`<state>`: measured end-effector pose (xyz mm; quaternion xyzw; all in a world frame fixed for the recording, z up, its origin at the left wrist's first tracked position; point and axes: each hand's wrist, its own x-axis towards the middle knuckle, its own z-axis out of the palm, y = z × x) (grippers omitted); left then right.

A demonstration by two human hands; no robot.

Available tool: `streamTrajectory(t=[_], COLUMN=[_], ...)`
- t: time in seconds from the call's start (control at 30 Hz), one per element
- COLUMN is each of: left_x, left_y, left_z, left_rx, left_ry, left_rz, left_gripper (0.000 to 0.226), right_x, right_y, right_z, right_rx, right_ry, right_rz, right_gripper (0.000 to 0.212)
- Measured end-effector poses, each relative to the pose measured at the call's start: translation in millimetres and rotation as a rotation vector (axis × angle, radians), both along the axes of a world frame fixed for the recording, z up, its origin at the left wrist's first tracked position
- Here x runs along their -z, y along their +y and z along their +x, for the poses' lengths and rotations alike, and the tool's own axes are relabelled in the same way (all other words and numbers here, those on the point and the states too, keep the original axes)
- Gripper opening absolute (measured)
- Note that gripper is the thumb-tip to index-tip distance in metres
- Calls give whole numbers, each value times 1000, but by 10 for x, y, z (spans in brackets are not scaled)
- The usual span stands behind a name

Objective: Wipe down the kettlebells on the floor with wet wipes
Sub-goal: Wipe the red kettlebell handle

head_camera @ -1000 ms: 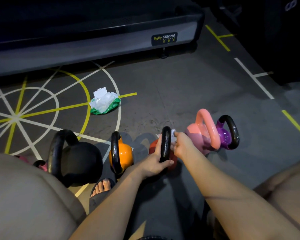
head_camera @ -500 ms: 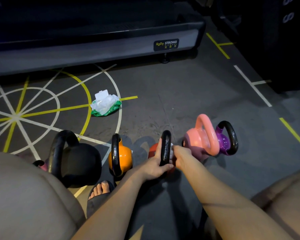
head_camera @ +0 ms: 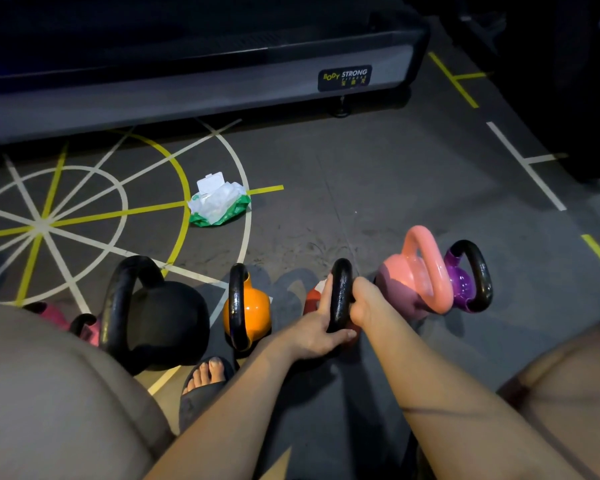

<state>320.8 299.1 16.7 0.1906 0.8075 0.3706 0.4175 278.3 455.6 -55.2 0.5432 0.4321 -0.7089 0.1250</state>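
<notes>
while the person squats over a row of kettlebells on the dark grey rubber gym floor [head_camera: 378,188], both hands are on one of them: the glossy red kettlebell [head_camera: 311,299] with a black loop handle [head_camera: 341,289], upright mid-row, close in front of the feet. left hand [head_camera: 317,329] grips the handle from its left side, thumb wrapped across the lower part, index finger laid straight up along the loop. right hand [head_camera: 361,301] is curled round the handle's right side, fingers hidden behind it; cannot tell if a wipe is under them. row, left to right: small pink kettlebell [head_camera: 54,315] half hidden behind the left knee, big matte black kettlebell [head_camera: 167,320], orange kettlebell [head_camera: 253,313] with black handle, the red one, salmon-pink kettlebell [head_camera: 413,275] all one colour, purple kettlebell [head_camera: 463,282] with black handle, just behind the salmon one, touching or not i cannot tell. orange and red stand apart with floor showing between. green-and-white soft pack of wet wipes [head_camera: 219,206], flip lid up, lies well apart from the row toward the floor's far side, on the white and yellow painted line pattern [head_camera: 49,220]. grey treadmill base [head_camera: 187,95] with a "body strong" label [head_camera: 343,77] runs along the floor's far edge. bare toes [head_camera: 207,370] in a dark sandal sit between the black and orange bells.
</notes>
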Motion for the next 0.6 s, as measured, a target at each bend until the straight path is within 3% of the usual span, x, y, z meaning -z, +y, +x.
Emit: streamTrajectory(t=[0.23, 0.47, 0.6], left_x=[3, -22, -25], left_y=[11, -2, -21], left_z=[0, 42, 47], left_rx=[-12, -46, -59], left_ry=[-19, -12, -30], left_rz=[52, 79, 108], left_gripper=[114, 115, 113], right_x=[-500, -714, -686], right_y=[-116, -119, -112], right_z=[134, 373, 382], right_rx=[74, -44, -111], right_ry=[66, 163, 45], right_rz=[65, 111, 108], right_gripper=[26, 26, 28])
